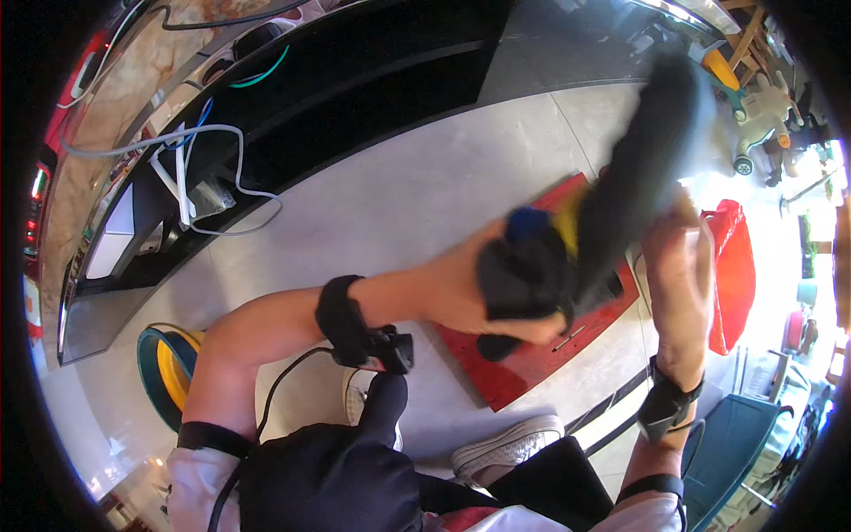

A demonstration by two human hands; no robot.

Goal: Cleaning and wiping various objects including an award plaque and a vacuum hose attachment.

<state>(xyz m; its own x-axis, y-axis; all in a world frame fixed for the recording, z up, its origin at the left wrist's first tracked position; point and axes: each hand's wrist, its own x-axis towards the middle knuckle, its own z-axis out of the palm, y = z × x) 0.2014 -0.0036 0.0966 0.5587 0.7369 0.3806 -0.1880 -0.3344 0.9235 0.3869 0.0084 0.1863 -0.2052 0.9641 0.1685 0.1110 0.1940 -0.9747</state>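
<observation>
My left hand (459, 282) is raised at the middle of the view with its fingers curled around the lower end of a dark elongated thing (641, 153). Motion blur hides what that thing is. Black, blue and yellow patches show at this grip, and a black covering hides part of the hand. Close against the thing's right side is my right hand (678, 286); its fingers are blurred, and I cannot tell whether they grip. Below both hands a flat red board (508, 382) lies on the tiled floor, with a small dark object (498, 346) and a thin stick-like piece (569, 338) over it.
A black cabinet (372, 113) curves across the back, with a white device with antennas (181, 176) and a grey cable (241, 159). A red bag (731, 279), a toy scooter (761, 113) and a blue bin (728, 452) are rightward. Left stands a teal-and-yellow bucket (156, 372).
</observation>
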